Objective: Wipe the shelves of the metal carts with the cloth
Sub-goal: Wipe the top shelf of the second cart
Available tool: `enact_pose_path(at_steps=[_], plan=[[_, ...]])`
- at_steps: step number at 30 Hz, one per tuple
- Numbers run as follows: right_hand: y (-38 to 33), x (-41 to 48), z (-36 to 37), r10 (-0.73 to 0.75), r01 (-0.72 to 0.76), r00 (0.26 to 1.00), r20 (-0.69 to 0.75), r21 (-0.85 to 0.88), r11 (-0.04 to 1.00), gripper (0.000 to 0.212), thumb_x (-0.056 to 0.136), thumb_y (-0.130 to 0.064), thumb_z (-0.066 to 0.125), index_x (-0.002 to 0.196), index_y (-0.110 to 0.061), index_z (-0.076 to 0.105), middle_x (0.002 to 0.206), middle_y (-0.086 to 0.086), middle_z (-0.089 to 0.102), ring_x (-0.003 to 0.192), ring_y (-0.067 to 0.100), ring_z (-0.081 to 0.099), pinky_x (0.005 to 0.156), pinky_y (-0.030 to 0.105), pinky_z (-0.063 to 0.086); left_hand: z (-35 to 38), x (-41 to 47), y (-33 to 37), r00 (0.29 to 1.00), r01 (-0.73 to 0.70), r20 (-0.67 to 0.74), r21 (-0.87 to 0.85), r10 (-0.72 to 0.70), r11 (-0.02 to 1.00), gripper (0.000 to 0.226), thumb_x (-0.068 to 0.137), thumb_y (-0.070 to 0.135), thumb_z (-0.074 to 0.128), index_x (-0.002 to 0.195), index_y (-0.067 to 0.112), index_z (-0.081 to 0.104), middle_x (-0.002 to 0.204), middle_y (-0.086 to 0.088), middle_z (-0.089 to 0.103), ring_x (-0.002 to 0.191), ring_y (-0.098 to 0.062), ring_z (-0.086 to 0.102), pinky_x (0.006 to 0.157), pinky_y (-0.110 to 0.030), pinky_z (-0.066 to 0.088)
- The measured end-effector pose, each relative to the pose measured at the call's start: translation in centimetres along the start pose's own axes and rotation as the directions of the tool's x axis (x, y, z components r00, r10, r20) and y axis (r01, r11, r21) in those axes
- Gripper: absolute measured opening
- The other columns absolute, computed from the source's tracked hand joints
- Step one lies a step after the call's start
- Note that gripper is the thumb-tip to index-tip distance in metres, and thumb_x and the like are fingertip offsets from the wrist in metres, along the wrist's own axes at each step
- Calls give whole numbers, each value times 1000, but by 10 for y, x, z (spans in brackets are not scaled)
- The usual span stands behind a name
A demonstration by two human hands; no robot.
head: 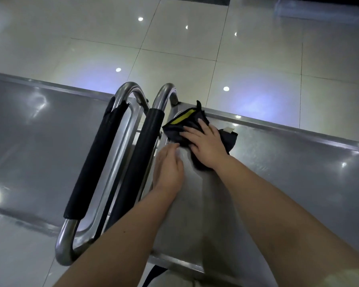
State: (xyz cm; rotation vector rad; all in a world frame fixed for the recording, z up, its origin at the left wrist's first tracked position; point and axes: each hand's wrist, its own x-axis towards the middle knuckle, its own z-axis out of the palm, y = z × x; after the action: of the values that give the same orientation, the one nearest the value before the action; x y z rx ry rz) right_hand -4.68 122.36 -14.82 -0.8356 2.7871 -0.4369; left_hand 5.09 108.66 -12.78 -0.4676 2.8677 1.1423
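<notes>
Both bare forearms enter from the lower edge and reach forward over the top shelf of the right metal cart, the left one from the bottom left and the right one from the bottom right, so that they come nearer to each other toward the hands. The left hand lies palm down on the shelf near its left edge, with the fingers straight and close together; it holds nothing, and its fingertips are just beside the near edge of the cloth. A little farther, the right hand lies flat on top of the cloth, palm down, with the fingers spread wide and straight, pressing it on the shelf and not gripping it. The cloth is dark, crumpled, with a yellow strip at its far side and a small white tag at the right; it sits in the far left corner of this shelf, against the raised rim. To the left of the hands stand two curved steel handles with black grips, the right cart's handle and the left cart's handle, side by side and very near to each other. Beyond them the top shelf of the left metal cart stretches to the left. Behind both carts is a glossy tiled floor with bright reflections of lamps.
</notes>
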Motion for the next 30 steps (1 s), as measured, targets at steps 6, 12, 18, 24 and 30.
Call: enact_pose_path(at_steps=[6,12,18,24,30], plan=[[-20,-74,17,-244,241,970,19,92,966,46,90,-32,48,136,-36,47,144,-15,47,146,27,21,116,48,10,-5,-3,14,995,-102,-21,-6,102,995,38,95,14,42,131,21,51,140,1,47,134,-14,35,113,-37,31],[-21,-101,18,-174,174,984,21,2,985,52,95,-45,38,143,-26,42,153,-2,37,146,29,22,118,47,7,4,-16,7,980,-159,137,74,148,985,40,101,26,36,139,27,47,154,3,34,147,-15,13,120,-42,14],[11,-137,4,216,-211,973,-84,57,976,54,98,-42,23,144,-22,42,153,-1,37,147,25,15,120,44,7,22,-12,28,938,-310,259,324,231,894,48,99,44,33,145,31,36,159,-1,23,148,-23,7,120,-47,5],[31,-164,9,478,-474,875,-72,59,878,63,94,-43,10,150,-23,31,159,-1,24,149,24,8,119,44,8,54,-14,40,935,-246,353,570,36,784,76,83,80,13,150,45,0,160,-1,-15,145,-30,-22,108,-68,-12],[39,-175,24,467,-472,880,-91,-36,881,56,100,-37,17,151,-20,29,159,2,24,147,26,16,118,42,7,49,35,42,911,-341,397,571,113,746,74,84,79,13,149,46,-1,161,2,-12,146,-29,-18,111,-65,-6]])
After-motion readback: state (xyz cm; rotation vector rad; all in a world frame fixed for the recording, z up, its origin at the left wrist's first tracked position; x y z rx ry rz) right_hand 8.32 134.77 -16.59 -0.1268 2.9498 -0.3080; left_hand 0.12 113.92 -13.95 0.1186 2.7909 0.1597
